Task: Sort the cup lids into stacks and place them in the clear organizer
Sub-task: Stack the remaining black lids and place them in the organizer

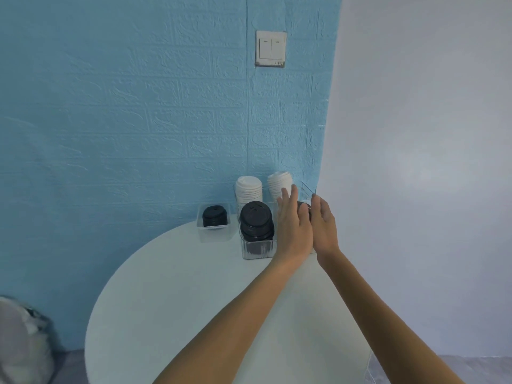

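The clear organizer (pixel 256 252) stands at the far edge of the round white table (pixel 194 300), against the blue wall. Its front left compartment holds a tall stack of black lids (pixel 256 220). Behind that are two white lid stacks, one at the back left (pixel 248 189) and one at the back right (pixel 278 181). My left hand (pixel 293 225) and my right hand (pixel 322 220) flank a smaller black lid stack (pixel 304 209) over the front right compartment. Their fingers are nearly straight against its sides. Most of that stack is hidden by the hands.
A small clear bin (pixel 213 235) with a short stack of black lids (pixel 214 216) sits left of the organizer. A light switch (pixel 271 48) is on the wall above. A grey bag (pixel 22 342) lies on the floor at the lower left.
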Tool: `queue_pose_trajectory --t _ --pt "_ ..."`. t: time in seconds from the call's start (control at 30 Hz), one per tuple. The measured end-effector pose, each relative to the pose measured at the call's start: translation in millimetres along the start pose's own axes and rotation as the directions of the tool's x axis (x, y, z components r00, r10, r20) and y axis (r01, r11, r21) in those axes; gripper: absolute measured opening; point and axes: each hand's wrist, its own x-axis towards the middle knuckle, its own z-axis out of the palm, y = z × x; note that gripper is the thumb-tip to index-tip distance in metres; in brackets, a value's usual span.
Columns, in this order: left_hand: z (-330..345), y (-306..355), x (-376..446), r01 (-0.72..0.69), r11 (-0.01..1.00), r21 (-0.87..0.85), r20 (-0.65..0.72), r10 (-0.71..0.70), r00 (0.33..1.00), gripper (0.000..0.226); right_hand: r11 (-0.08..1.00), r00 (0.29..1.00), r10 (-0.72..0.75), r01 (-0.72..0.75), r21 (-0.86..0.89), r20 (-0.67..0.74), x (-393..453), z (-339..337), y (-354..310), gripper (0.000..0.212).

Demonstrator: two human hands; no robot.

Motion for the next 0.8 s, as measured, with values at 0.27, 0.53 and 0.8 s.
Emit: queue_pose_trajectory --t 0.27,0.53,0.8 --pt "-73 8 -61 -0.022 0.997 -0.072 -0.179 0.009 0.984 0.05 0.979 0.996 -0.092 0.091 0.185 -0.002 -75 26 -53 0.034" --pt "-188 -20 -146 0.145 0.988 -0.055 -0.365 -0.155 0.918 0.041 0.967 0.947 -0.132 0.058 0.249 0.291 -169 89 -66 0.031" --pt "-227 -65 -210 0.327 0.944 -0.034 -0.395 -0.313 0.863 0.039 0.985 0.869 -0.049 -0.041 0.169 0.493 -233 132 -32 0.029"
